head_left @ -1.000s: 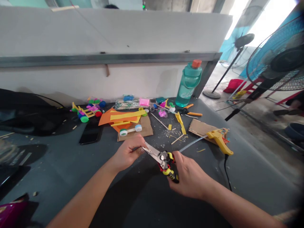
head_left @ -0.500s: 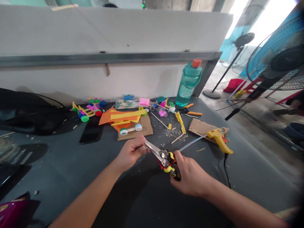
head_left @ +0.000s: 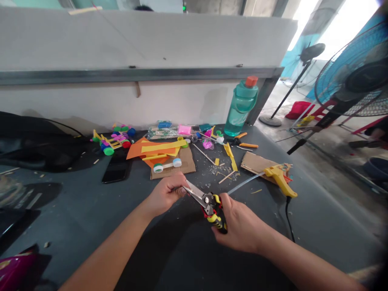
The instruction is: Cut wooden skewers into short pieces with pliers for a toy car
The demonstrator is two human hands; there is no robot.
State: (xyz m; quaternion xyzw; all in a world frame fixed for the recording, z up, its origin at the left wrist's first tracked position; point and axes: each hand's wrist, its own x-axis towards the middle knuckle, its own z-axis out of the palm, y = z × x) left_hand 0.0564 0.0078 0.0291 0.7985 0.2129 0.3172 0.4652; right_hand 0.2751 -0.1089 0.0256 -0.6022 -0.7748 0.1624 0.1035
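My right hand (head_left: pixel 238 222) is wrapped round the yellow and black handles of the metal shears (head_left: pixel 207 200). The blades point up and left, slightly parted, and their tips reach the fingers of my left hand (head_left: pixel 166 193). That hand is closed in a pinch; whatever it holds is too small or hidden to make out. Beyond it, two bottle caps joined by a stick (head_left: pixel 167 165) lie on a piece of cardboard (head_left: pixel 189 161), beside orange and yellow paper strips (head_left: pixel 138 149).
A yellow glue gun (head_left: pixel 280 180) rests by cardboard at right, its cord trailing forward. A teal bottle (head_left: pixel 241 108), orange-handled pliers (head_left: pixel 248 144) and wrapped sticks stand or lie at the back. A phone (head_left: pixel 117 169) and small colourful wheeled models (head_left: pixel 113 139) are at left.
The shears' blades have parted slightly and their handles have tilted a little. My right hand has shifted slightly left and down; my left hand stays nearly in place.
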